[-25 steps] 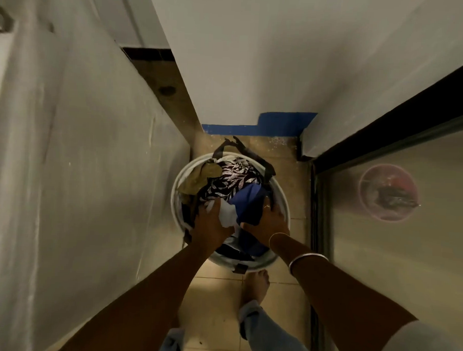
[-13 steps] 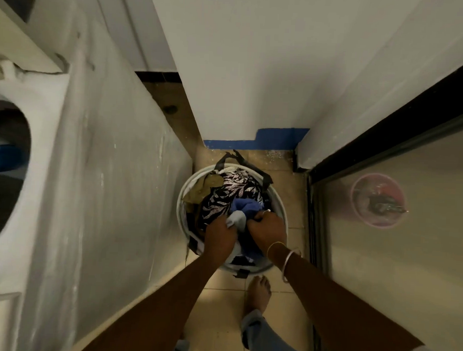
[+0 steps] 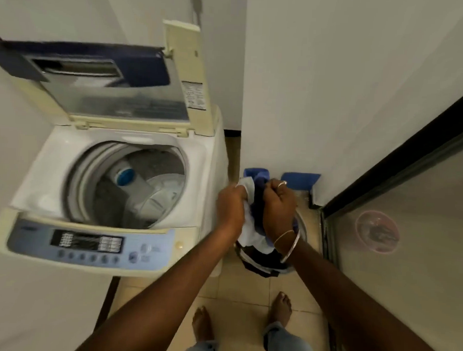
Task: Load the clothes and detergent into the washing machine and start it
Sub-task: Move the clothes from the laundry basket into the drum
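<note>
A white top-loading washing machine (image 3: pixel 194 152) stands at the left with its lid (image 3: pixel 117 90) raised. Its drum (image 3: pixel 134 187) holds some pale and grey laundry. My left hand (image 3: pixel 230 204) and my right hand (image 3: pixel 278 212) grip a bundle of clothes (image 3: pixel 254 203), white and dark blue, held up just right of the machine. Below the bundle stands the laundry basket (image 3: pixel 301 228) on the floor, mostly hidden by my hands and the clothes. The control panel (image 3: pixel 89 242) runs along the machine's front edge.
A white wall (image 3: pixel 335 87) rises behind the basket, with a blue strip (image 3: pixel 300 178) at its foot. A glass sliding door (image 3: pixel 407 249) with a dark frame closes the right side. My bare feet (image 3: pixel 280 310) stand on tan floor tiles.
Both hands have lifted the white and blue clothes up out of the basket. The view swung up and left, bringing the open washing machine into sight.
</note>
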`<state>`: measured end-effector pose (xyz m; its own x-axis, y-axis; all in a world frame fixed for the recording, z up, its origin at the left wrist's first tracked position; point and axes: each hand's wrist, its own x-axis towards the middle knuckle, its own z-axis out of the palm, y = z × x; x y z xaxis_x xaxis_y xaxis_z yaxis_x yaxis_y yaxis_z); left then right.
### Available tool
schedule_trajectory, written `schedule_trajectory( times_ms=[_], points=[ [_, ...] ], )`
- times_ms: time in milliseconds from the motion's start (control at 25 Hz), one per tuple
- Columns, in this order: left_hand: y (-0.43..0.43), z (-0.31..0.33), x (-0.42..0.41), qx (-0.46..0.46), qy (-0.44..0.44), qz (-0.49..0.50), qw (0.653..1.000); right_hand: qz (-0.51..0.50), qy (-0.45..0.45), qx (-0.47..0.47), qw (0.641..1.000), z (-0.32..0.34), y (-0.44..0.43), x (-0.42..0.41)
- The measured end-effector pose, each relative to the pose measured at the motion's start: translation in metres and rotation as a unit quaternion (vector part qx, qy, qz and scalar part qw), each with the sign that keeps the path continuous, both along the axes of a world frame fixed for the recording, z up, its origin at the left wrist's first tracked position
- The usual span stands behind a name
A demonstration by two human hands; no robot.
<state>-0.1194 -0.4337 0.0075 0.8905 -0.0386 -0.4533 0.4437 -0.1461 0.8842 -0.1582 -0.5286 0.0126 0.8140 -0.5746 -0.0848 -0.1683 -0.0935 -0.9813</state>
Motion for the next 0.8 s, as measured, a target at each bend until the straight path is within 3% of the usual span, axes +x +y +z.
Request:
schedule_trajectory(
  times_ms=[160,240,520,640,720,800],
  points=[
    [0.084,0.116,0.022,-0.121,-0.046,0.103,0.986,0.1,-0.171,0.01,0.98,0.118,0.08,0.032],
    [0.126,0.172,0.034,-0.146,-0.103,0.137,0.974,0.171,-0.221,0.074,0.957,0.167,0.123,0.053],
    [0.235,0.312,0.052,-0.203,-0.257,0.25,0.911,0.181,-0.388,0.079,0.9,0.291,0.249,0.109],
    [0.265,0.297,0.072,-0.186,-0.264,0.237,0.916,0.188,-0.37,0.102,0.904,0.279,0.275,0.129],
    [0.283,0.25,0.1,-0.086,-0.268,0.217,0.935,0.178,-0.307,0.074,0.932,0.239,0.285,0.14],
    [0.298,0.187,0.122,0.036,-0.191,0.17,0.966,0.188,-0.191,-0.008,0.963,0.183,0.284,0.152]
  ],
)
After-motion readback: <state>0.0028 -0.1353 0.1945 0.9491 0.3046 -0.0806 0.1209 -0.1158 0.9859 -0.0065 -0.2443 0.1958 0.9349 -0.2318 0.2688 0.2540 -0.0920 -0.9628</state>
